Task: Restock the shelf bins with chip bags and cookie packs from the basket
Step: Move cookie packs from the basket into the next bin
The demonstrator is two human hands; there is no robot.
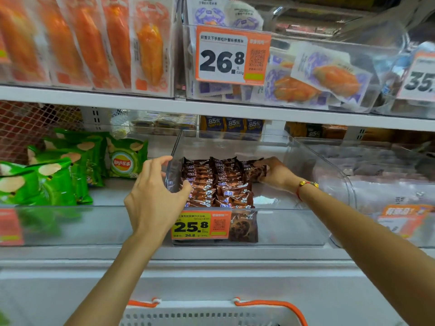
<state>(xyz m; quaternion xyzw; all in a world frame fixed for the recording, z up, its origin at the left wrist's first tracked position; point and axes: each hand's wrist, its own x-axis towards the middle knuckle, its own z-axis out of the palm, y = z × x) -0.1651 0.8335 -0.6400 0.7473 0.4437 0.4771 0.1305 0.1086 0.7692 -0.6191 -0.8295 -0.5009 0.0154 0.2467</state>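
Tucking brown foil cookie packs (217,182) into the clear plastic bin (329,175), right hand (275,172) clamped on one, left hand (154,191) loose-fingered on the wall, probably basket (211,314) next.

I am looking at a white lower shelf (211,252) carrying clear bins side by side. The left bin (70,224) is holding green chip bags (54,175). The middle bin (270,222) is holding rows of brown cookie packs (219,184) toward its left. A yellow price tag (201,225) is sitting on its near wall. Above, an upper shelf (164,103) is bearing more clear bins.
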